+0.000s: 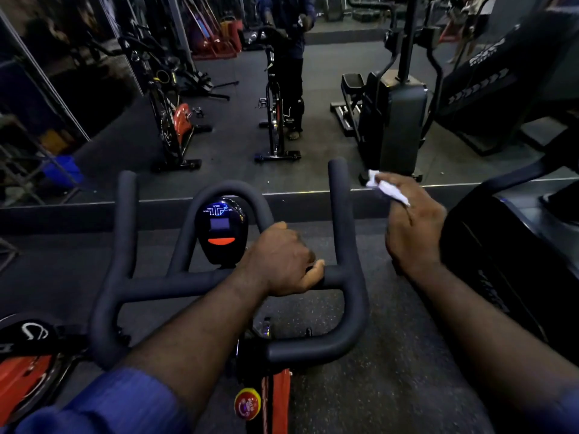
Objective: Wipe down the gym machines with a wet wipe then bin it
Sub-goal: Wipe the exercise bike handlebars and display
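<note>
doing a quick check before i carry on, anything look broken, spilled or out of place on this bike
Nothing stands out. The black padded handlebar looks intact, with the left hand gripping it; the oval black console is lit, the right hand holds the crumpled white wet wipe clear of the bar.

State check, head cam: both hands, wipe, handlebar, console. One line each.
left hand: grips the handlebar crossbar, fingers curled round it.
right hand: holds the wet wipe, in the air to the right of the handlebar.
wet wipe: crumpled, pinched in the right hand, apart from the bar.
handlebar: held by the left hand only.
console: display lit.
</note>
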The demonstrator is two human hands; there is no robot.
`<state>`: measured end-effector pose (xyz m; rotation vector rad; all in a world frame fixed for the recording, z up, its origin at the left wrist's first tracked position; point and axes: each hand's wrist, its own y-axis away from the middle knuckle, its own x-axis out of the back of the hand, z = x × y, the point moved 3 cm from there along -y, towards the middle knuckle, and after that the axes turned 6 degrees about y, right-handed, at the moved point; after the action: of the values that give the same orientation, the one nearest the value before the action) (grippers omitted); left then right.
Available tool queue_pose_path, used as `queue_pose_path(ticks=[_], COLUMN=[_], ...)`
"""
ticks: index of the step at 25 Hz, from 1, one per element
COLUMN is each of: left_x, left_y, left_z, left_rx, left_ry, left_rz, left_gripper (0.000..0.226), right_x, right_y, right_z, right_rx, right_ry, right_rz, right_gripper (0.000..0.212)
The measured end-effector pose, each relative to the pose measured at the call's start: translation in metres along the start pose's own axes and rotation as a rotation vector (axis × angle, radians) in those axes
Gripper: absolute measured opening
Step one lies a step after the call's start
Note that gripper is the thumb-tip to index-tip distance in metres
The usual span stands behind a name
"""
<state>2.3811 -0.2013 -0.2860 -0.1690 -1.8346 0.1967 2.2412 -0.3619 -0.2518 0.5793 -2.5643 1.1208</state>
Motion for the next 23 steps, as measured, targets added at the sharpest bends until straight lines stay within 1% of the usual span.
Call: queue_pose_path(ticks=[1,2,3,4,5,7,8,10,11,12,14,15,16,19,23], left_x=[0.002,0.003,0.004,0.003,0.001,0.000,0.001,0.002,0.002,0.002,0.000,-0.001,-0.001,-0.002,-0.004], left_y=[0.000,0.000,-0.001,-0.002,-0.001,-0.001,-0.002,-0.002,-0.001,-0.001,-0.003,-0.003,-0.003,-0.003,-0.003], left_z=[0.000,0.000,0.001,0.003,0.004,0.003,0.002,0.002,0.003,0.003,0.003,0.003,0.003,0.000,0.001], left_rx=[-0.006,-0.018,-0.033,-0.043,-0.040,-0.013,-0.017,-0.022,-0.018,-0.017,-0.018,-0.017,-0.018,-0.015,-0.011], left_ry=[-0.008,-0.023,-0.033,-0.018,0.007,0.006,-0.003,0.000,-0.004,-0.007,-0.011,-0.012,-0.012,0.007,0.018], left_rz=[0.004,0.005,-0.014,-0.045,-0.062,-0.048,-0.050,-0.049,-0.041,-0.034,-0.038,-0.029,-0.017,0.009,-0.002], left_gripper=[0.063,0.067,0.072,0.076,0.079,0.082,0.081,0.076,0.074,0.073,0.075,0.075,0.075,0.076,0.077], right_x=[-0.010,-0.020,-0.027,-0.029,-0.027,-0.015,-0.011,-0.011,-0.016,-0.025,-0.052,-0.066,-0.074,-0.066,-0.037], right_y=[-0.005,0.005,0.032,0.066,0.100,0.135,0.128,0.071,0.036,-0.002,-0.055,-0.065,-0.063,-0.020,0.074], right_z=[0.007,0.010,0.014,0.016,0.014,0.017,0.023,0.026,0.027,0.027,0.022,0.023,0.026,0.040,0.043], right_rx=[-0.018,-0.094,-0.148,-0.193,-0.206,-0.217,-0.277,-0.351,-0.367,-0.348,-0.276,-0.234,-0.215,-0.345,-0.462], right_ry=[-0.058,-0.098,-0.086,-0.087,-0.077,-0.047,-0.093,-0.116,-0.083,-0.061,-0.076,-0.104,-0.140,-0.246,-0.430], right_rz=[-0.039,-0.103,-0.159,-0.180,-0.186,-0.171,-0.141,0.016,0.075,0.077,-0.030,-0.109,-0.148,-0.157,-0.218], right_gripper=[0.040,0.039,0.034,0.033,0.036,0.043,0.043,0.042,0.042,0.045,0.048,0.049,0.050,0.048,0.042])
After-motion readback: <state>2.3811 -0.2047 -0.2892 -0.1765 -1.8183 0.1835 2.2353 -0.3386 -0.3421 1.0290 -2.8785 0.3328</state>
